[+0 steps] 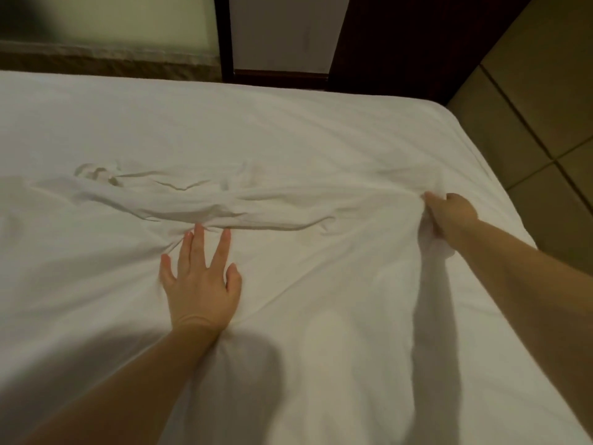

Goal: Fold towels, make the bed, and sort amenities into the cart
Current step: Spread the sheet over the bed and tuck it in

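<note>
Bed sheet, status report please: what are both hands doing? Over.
Left hand flat, pressing the sheet. Right hand grips it bunched, near the right edge. Wrinkle ridge runs between them.

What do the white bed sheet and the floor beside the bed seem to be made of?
The white sheet looks like thin woven cotton or a blend, matte: it bunches into soft creases where the right hand grips it. The floor looks like hard tan tile with dark straight joints; ceramic or stone, I cannot tell.

Dim room, warm light
Tan tile floor (545, 101) at rt, dark wood panel (394, 43) behind, pale wall (128, 17) top left
</note>
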Available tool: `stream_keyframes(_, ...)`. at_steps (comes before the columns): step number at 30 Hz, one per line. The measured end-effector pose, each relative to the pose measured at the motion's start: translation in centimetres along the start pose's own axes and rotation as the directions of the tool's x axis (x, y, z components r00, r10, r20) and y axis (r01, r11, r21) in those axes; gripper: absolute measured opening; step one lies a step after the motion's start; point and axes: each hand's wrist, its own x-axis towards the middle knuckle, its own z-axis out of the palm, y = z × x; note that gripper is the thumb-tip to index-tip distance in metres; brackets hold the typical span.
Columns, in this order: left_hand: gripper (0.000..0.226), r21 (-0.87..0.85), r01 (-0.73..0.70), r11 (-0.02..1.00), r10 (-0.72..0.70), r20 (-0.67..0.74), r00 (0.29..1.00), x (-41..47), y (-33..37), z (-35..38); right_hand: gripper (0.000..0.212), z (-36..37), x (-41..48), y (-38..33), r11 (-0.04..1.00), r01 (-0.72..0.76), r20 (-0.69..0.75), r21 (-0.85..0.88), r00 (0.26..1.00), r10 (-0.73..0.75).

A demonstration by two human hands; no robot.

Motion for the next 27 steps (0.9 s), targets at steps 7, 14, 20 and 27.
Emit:
stream_keyframes(7,0.06,0.015,-0.004,1.0,0.005,-0.037,0.999,0.0,0.0,0.4,0.032,2.8,-0.3,2.0,0.993,0.097,-0.281,0.073,0.957,-0.072)
stream_keyframes(14,0.059,0.025,-0.024,0.999,0.027,-0.108,0.994,0.1,0.1,0.7,0.054,8.6,-5.6,-2.8,0.724,0.629,-0.273,-0.284,0.671,-0.69)
stream_keyframes(20,0.059,0.013,-0.02,1.0,0.02,-0.074,0.997,0.3,0.1,0.1,0.044,18.6,-15.9,-7.6,0.479,0.832,0.174,-0.282,0.535,-0.827)
stream_keyframes(27,0.056,-0.127,0.029,0.991,-0.02,0.077,0.997,0.4,-0.3,-0.9,0.042,22.0,-16.8,-12.9,0.308,0.946,0.499,-0.106,0.318,-0.806)
